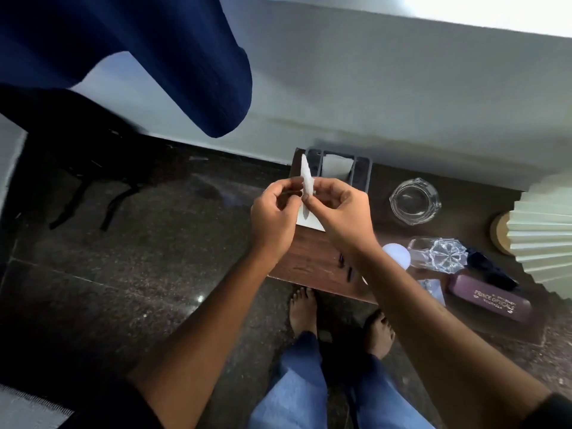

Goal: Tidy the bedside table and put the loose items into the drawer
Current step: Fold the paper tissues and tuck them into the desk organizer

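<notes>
Two hands are meeting above the far left part of the surface (312, 258), a dark wood bedside top. Left hand (272, 216) and right hand (340, 212) are both pinching a thin white piece of paper or tissue (307, 181), seen edge-on and standing roughly upright between the fingertips; exact material is hard to tell. Both hands are closed narrowly on it, thumbs pressing against forefingers.

Beyond the hands, a dark slotted holder (359, 171) is sitting at the far edge against the wall, with a white sheet (335, 167) showing inside it. Another white sheet (309, 222) is lying flat under the hands, mostly hidden.

To the right, a clear glass ashtray (414, 201) is resting upright. Nearer, a cut-glass tumbler (439, 253) is lying on its side, and a pale round object (397, 255) is sitting just left of it. A maroon spectacle case (489, 301) with gold lettering is lying near the front edge, a dark cloth (492, 270) bunching just beyond it. A small clear packet (433, 289) is lying left of the case. A few small dark items (345, 266) are lying beside the right wrist, too small to identify. A pleated cream lampshade (544, 233) is filling the right edge.

Bare feet (305, 311) are standing on the dark speckled floor (123, 274). A navy curtain (139, 48) is hanging far left.
</notes>
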